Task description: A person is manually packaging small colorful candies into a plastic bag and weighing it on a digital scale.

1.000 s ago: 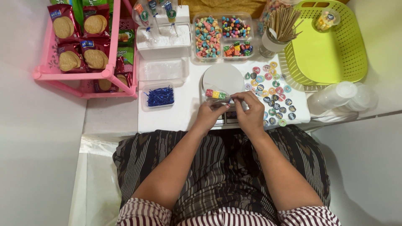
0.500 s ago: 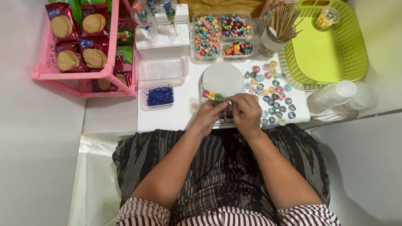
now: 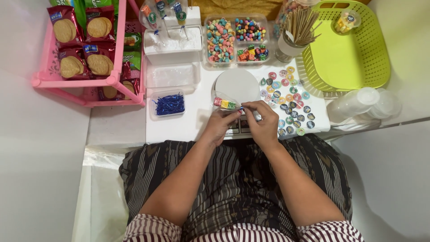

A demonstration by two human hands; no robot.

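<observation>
While hands [image 3: 244, 120] pinch candy bag [image 3: 225, 103], table edge [image 3: 179, 136] nr.

Tabletop [image 3: 192, 123] showing white. Rack [image 3: 76, 83] showing pink, basket [image 3: 345, 58] lime green. Twist ties [image 3: 169, 105] showing metallic blue. Small bag [image 3: 225, 103] showing red, yellow, green candy. Round stickers [image 3: 289, 101] showing mixed pastels. Skirt [image 3: 237, 179] showing dark stripes.

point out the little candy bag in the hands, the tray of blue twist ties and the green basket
candy bag [image 3: 225, 102], head view, on the clear body with the candies
tray of blue twist ties [image 3: 169, 104], head view, on the blue pile
green basket [image 3: 345, 58], head view, on its bare floor
</observation>
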